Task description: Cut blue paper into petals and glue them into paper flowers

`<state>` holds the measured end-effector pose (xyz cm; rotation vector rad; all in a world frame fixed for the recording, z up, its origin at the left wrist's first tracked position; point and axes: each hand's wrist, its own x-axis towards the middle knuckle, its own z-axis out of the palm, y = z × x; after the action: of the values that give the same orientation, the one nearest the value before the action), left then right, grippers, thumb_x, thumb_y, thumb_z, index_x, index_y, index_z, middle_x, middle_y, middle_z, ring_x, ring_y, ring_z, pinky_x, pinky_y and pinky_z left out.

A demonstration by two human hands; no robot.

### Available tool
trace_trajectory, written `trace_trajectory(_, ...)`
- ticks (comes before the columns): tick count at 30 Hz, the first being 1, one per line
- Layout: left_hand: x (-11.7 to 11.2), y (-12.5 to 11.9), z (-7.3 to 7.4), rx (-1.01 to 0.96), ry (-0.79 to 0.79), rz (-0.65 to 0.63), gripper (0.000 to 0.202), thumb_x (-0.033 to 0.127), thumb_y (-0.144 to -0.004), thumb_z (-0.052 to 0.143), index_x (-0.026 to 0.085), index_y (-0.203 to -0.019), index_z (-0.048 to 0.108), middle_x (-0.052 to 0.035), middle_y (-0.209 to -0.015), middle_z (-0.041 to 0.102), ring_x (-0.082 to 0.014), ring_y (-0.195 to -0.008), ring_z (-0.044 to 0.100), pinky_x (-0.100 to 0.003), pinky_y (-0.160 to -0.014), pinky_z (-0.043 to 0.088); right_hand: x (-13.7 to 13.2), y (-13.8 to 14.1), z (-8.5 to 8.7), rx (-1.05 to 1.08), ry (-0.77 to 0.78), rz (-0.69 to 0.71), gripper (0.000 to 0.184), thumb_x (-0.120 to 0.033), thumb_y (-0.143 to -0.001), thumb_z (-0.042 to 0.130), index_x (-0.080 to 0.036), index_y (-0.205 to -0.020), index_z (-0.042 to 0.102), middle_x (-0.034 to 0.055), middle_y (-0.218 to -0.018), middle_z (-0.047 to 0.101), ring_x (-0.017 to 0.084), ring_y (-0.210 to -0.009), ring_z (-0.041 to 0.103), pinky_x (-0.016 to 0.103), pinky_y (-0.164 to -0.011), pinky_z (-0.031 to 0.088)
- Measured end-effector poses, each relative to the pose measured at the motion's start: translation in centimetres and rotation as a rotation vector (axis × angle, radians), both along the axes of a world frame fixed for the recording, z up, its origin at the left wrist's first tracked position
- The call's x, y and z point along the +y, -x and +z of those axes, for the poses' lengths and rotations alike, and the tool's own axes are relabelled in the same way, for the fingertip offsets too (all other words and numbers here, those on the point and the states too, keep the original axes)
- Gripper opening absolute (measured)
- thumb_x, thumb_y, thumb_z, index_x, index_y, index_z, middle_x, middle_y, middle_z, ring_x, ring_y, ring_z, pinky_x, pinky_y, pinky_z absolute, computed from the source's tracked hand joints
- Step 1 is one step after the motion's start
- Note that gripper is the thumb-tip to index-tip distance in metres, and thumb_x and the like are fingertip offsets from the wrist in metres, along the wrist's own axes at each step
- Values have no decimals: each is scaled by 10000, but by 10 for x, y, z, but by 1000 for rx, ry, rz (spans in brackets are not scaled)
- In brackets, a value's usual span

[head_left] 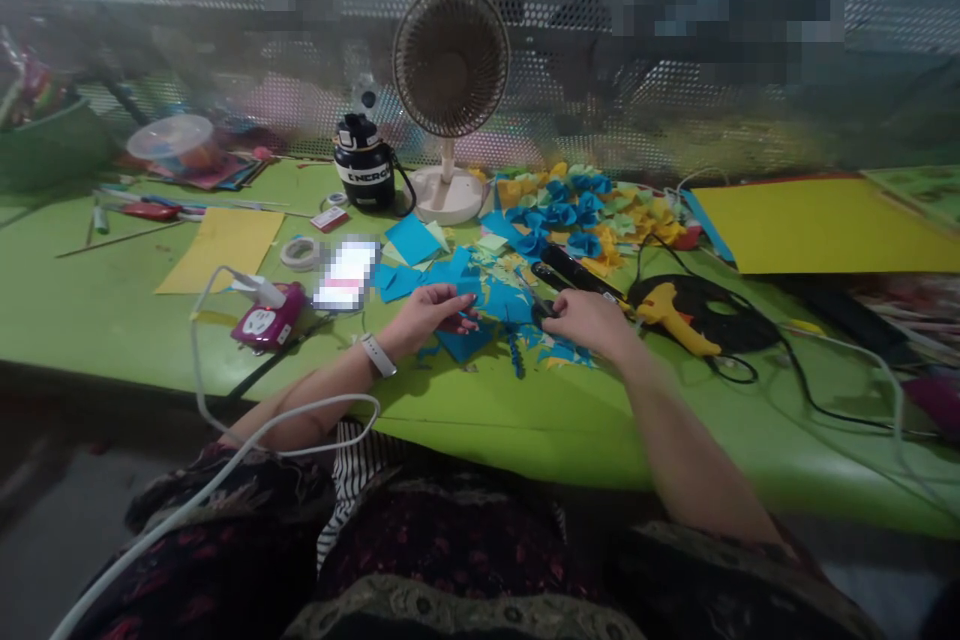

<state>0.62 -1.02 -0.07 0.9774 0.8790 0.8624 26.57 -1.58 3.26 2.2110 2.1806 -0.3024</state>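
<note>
My left hand, with a white band on the wrist, is held over blue paper pieces, its thumb and fingertips drawn together. Whatever is between those fingertips is too small to make out. To the right, my right hand is closed around the dark handles of a pair of scissors, whose thin blades point up and left over the cut scraps. Between the hands, a dark blue twisted strip lies on the green table. Small blue and yellow paper cuttings are scattered around both hands.
Folded paper flowers are heaped behind my right hand. A yellow glue gun lies on a black disc at right. Behind stand a fan and black bottle. A phone, tape roll and purple power adapter lie left.
</note>
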Motion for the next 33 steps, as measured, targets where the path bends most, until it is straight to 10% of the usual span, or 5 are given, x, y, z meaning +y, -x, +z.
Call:
trace_trajectory(9, 1, -1, 4, -41, 62, 22, 360, 374, -766, 820, 133, -759, 553, -55, -749, 751, -105, -563, 696, -170, -502, 527, -1, -15, -4, 612, 13, -150, 222, -266, -684, 741, -185, -862, 636, 48, -788, 717, 173, -643, 663, 287, -626, 501)
trace_trajectory(14, -2, -2, 8, -74, 68, 55, 304, 330, -811, 789, 126, -766, 566, -62, -758, 754, -108, -601, 707, -189, -564, 558, -12, 4, 6, 1063, 152, -168, 427, -468, -609, 853, -190, -798, 589, 24, -695, 677, 136, -561, 612, 293, -579, 535)
trace_trajectory(33, -13, -6, 12, -147, 15, 39, 427, 425, -725, 835, 141, -730, 517, -50, -753, 749, -122, -622, 714, -229, -605, 569, -39, 44, 1, 1166, 400, 12, 589, -670, -580, 825, -216, -795, 519, -22, -687, 590, 103, -561, 537, 266, -535, 517)
